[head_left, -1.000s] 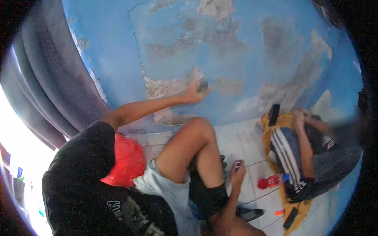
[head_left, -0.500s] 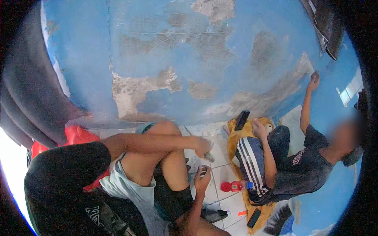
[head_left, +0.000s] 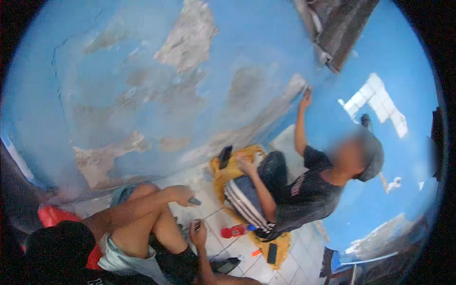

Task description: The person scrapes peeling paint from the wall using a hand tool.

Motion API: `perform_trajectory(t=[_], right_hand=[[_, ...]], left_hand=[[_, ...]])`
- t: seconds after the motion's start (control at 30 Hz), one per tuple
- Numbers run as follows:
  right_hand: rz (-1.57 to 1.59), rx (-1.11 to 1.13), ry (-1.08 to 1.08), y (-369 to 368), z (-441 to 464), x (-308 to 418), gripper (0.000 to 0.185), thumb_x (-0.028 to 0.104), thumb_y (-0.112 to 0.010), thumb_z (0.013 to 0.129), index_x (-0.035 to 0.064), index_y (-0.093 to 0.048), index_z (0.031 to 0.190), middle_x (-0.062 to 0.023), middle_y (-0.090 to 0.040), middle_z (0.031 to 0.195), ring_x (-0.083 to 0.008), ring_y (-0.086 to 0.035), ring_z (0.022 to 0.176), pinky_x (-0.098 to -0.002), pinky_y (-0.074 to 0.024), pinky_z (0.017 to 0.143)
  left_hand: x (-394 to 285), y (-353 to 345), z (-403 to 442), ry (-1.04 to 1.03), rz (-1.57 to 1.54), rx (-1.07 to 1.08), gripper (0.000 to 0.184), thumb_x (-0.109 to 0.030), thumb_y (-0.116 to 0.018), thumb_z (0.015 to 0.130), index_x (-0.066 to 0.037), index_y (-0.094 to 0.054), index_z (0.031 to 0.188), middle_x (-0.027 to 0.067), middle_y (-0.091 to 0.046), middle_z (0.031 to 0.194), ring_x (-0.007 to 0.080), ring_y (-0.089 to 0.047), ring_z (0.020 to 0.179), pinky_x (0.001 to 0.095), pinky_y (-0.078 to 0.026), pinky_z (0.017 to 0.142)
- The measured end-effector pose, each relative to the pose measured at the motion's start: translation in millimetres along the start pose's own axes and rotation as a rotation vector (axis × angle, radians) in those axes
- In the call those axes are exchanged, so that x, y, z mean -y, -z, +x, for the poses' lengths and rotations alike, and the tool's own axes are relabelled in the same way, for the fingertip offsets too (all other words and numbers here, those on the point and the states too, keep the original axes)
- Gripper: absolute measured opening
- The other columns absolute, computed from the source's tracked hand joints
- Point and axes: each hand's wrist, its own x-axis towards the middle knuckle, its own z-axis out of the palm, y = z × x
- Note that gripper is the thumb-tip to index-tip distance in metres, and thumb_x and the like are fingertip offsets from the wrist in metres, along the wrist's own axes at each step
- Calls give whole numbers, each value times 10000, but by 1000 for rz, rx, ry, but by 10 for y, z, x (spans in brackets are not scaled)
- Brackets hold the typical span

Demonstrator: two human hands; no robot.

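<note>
My left hand [head_left: 180, 195] is closed on a small grey object [head_left: 194, 201], its arm reaching across my raised knee. Below and slightly right of it, my right hand [head_left: 201, 236] grips a small dark object with pale marks [head_left: 195, 225]. A gap separates the two hands, both above the white tiled floor [head_left: 216, 221]. Just right of my right hand lies a red bottle [head_left: 233, 232] with a blue cap. Beyond my knees rises a blue wall [head_left: 95, 95] with peeling grey patches.
A co-worker in a cap [head_left: 375, 156] sits at the right, one hand [head_left: 307, 99] raised at the wall. A yellow cloth [head_left: 282, 244] lies under a black item [head_left: 271, 253], near an orange piece [head_left: 257, 252]. Another black item [head_left: 225, 157] lies farther back. Red material [head_left: 59, 216] is at left.
The view has swung right. My left hand has come down from the wall with its object, towards my right hand. The co-worker's raised hand and head have come into fuller view.
</note>
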Motion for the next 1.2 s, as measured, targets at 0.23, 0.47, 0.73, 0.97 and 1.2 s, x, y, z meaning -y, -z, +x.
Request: perform_trajectory(t=[0.23, 0.47, 0.73, 0.97, 1.2], right_hand=[[24, -132, 22, 335, -131, 207, 245, 185, -634, 825, 18, -520, 963, -105, -556, 656, -205, -544, 544, -323, -433, 509], [77, -161, -44, 559, -185, 370, 264, 204, -643, 821, 14, -511, 949, -108, -547, 676, -204, -527, 530, -316, -437, 506], [400, -316, -58, 750, 13, 392, 213, 181, -606, 835, 16, -509, 929, -101, -562, 771, -162, -540, 613, -273, -447, 550], [662, -667, 175, 2012, 181, 1352, 207, 116, -500, 900, -36, -517, 1039, -92, -559, 971, -171, -529, 870, -278, -441, 743], [660, -633, 674, 3587, -280, 2749, 287, 98, -533, 868, -46, -475, 1110, -82, -534, 872, -81, -448, 678, -186, -352, 576]], left_hand=[[-79, -54, 74, -358, -212, -73, 321, -357, -636, 790, -44, -626, 861, 141, -646, 780, 234, -594, 683, 385, -465, 646], [33, 73, 46, -317, -273, -726, 221, -258, -651, 796, -45, -633, 853, 87, -648, 823, 198, -594, 774, 346, -465, 713], [-563, 938, -1675, 365, -432, -913, 316, -370, -572, 869, -55, -596, 855, 28, -557, 686, 115, -528, 653, 299, -435, 585], [-515, 644, -2572, 241, -122, -1034, 356, -441, -525, 885, -88, -551, 922, 22, -525, 680, 130, -522, 664, 294, -432, 540], [-830, 812, -2871, 121, -520, -1088, 458, -429, -368, 955, -78, -456, 674, 17, -421, 528, 122, -407, 471, 262, -318, 437]])
